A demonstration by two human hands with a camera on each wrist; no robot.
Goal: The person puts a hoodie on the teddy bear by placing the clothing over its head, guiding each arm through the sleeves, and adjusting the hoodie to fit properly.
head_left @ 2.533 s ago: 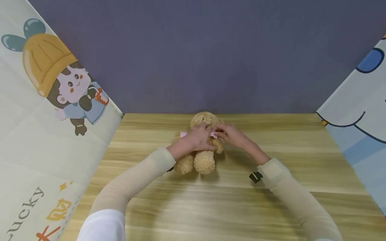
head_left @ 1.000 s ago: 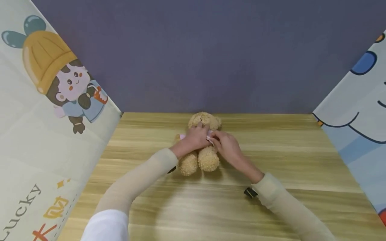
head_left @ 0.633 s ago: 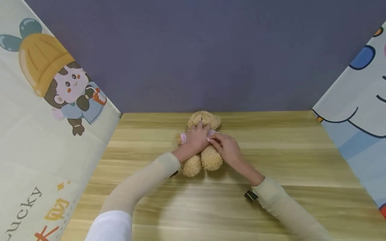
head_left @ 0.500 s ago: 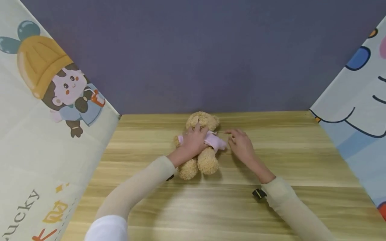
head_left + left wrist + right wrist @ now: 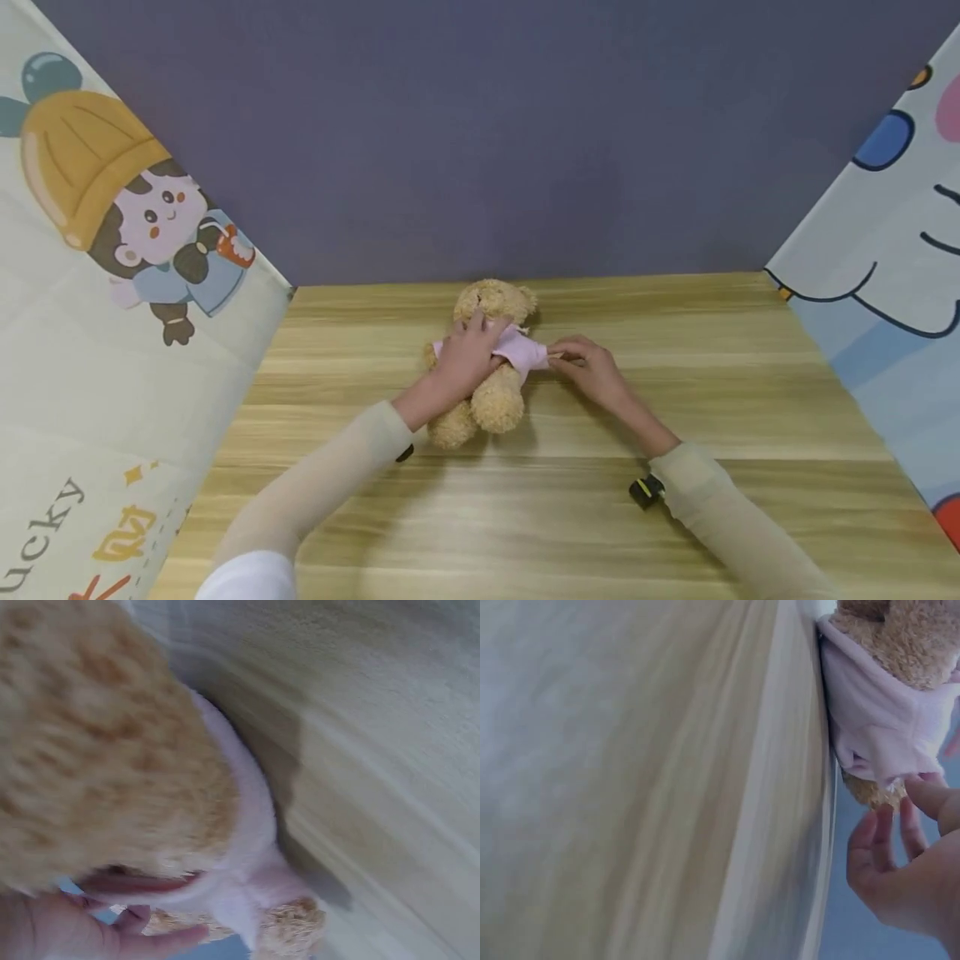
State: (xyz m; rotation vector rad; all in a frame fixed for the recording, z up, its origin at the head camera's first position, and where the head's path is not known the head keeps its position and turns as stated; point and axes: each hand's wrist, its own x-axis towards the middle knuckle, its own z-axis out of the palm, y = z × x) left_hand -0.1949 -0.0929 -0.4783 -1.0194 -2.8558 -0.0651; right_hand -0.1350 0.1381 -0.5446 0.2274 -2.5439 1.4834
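Observation:
A curly tan teddy bear (image 5: 498, 402) lies on its back in the head view, its head toward the back wall. It wears a pink shirt (image 5: 517, 348), whose sleeve covers the arm at the right. My left hand (image 5: 467, 357) rests over the bear's chest with fingers spread, hiding the middle of the shirt. At the sleeve's end, my right hand (image 5: 596, 372) pinches the pink cloth between thumb and fingertips. Seen from the right wrist, a tuft of tan paw (image 5: 874, 793) shows below the sleeve (image 5: 877, 750). The left wrist view shows the shirt's hem (image 5: 259, 810) around the fur.
The bear lies on a wood-grain table (image 5: 480, 517), close to a plain dark wall (image 5: 525, 142) at the back. Side panels with cartoon prints stand at the left (image 5: 112, 333) and right (image 5: 885, 333). Each wrist wears a small dark device (image 5: 645, 492).
My right hand has left the shirt by the chest, moved right, and taken the sleeve's end. The sleeve now stretches out to the right. My left hand has stayed on the bear.

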